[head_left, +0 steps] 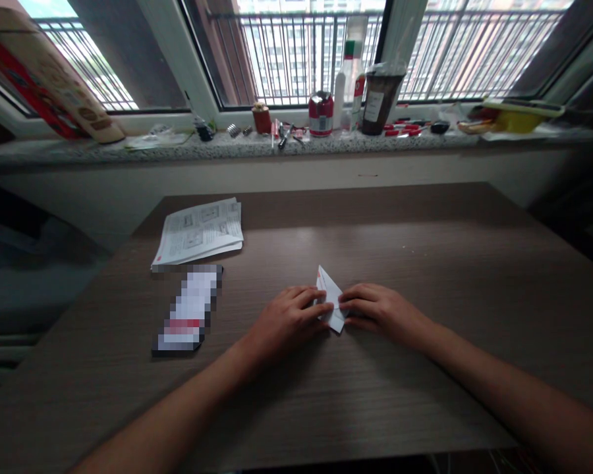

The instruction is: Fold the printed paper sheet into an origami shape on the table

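A small piece of white folded paper (330,287) lies on the table, with a sharp point at the far end and a smaller point near me. A little red print shows by its far tip. My left hand (294,315) grips its left side, the fingers closed over the edge and reaching onto its middle. From the other side my right hand (378,306) holds the right edge with fingers drawn together. Both hands cover parts of the paper, so its full outline is hidden.
On the table's left are a stack of printed sheets (200,230) and a phone (188,309) with a blurred screen. Beyond the table, the stone windowsill (178,153) bears a red can (321,113), a cup with a dark drink (379,99), a bottle (350,79) and small tools.
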A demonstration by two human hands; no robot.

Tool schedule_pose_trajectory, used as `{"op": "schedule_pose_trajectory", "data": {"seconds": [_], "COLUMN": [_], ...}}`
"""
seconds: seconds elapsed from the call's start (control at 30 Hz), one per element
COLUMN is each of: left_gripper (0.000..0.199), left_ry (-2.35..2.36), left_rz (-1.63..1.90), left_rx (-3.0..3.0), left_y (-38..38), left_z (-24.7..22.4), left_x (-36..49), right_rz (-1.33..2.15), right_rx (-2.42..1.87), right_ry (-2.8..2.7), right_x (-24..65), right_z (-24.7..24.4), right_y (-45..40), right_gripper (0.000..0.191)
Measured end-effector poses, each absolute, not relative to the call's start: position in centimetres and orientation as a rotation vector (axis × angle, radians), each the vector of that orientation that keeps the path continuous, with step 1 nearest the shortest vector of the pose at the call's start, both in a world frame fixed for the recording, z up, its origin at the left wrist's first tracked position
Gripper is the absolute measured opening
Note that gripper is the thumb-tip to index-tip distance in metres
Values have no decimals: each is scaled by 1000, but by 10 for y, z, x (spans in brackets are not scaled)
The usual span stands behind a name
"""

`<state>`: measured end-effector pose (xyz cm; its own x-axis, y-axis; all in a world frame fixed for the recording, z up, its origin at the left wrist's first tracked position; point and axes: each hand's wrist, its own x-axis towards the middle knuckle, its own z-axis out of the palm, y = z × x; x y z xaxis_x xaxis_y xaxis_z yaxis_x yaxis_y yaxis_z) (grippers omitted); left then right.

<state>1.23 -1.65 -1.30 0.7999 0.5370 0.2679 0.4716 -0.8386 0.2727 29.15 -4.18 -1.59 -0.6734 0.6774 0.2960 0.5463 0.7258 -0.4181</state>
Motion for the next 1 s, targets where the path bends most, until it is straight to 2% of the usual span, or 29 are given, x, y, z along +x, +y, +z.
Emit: {"op": "schedule_pose_trajectory", "data": {"seconds": [0.27,0.43,0.67,0.83,1.0], "left_gripper": [22,24,13,7,10], "left_ry": [799,778,785,885,949], "left_rz": [542,517,570,617,648], "left_rx": [2789,2774,2733,2705,2603], "left_y": [-17,-17,-16,-20,-21], "left_z": [-12,-9,-12,-6,-5], "left_x": [12,10,11,12,14], "right_rz": [425,411,405,480,596], "right_rx": [-912,-942,-968,-991,-991], "right_ry": [-2483,-2448,-2427,-2384,-2315], "right_x": [291,288,287,287,286], "right_z": [-17,-17,-17,-18,-14], "right_y": [-41,-42,-42,-42,-41], "right_gripper": [23,20,16,15,12]}}
